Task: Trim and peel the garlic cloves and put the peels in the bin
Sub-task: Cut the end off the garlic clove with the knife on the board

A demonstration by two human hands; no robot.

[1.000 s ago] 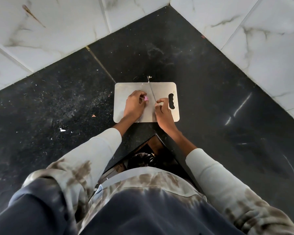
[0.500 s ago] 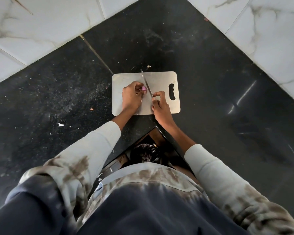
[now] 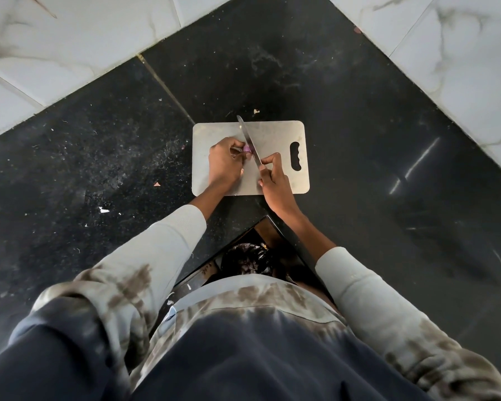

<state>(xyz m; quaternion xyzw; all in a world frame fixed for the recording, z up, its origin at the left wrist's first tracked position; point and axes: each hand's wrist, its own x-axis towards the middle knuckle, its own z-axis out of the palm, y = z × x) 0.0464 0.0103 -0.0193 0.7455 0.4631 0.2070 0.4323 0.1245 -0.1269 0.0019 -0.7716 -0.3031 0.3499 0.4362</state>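
Note:
A steel cutting board (image 3: 281, 134) lies on the black counter corner. My left hand (image 3: 223, 164) pinches a small pinkish garlic clove (image 3: 247, 148) against the board. My right hand (image 3: 273, 182) grips the handle of a knife (image 3: 247, 138), whose blade runs up and left across the board and rests on the clove beside my left fingertips. Below the counter edge, between my arms, a bin (image 3: 250, 260) lined with a dark bag stands on the floor, partly hidden by my shirt.
The black stone counter (image 3: 373, 140) is flecked with peel scraps, such as a white bit (image 3: 103, 210) at the left and a piece (image 3: 256, 111) just past the board. White marble wall tiles (image 3: 69, 47) rise behind on both sides.
The knife blade has swung leftward and come down onto the clove. My left hand still holds the clove in place. The view has tilted slightly, so the board sits higher in the frame.

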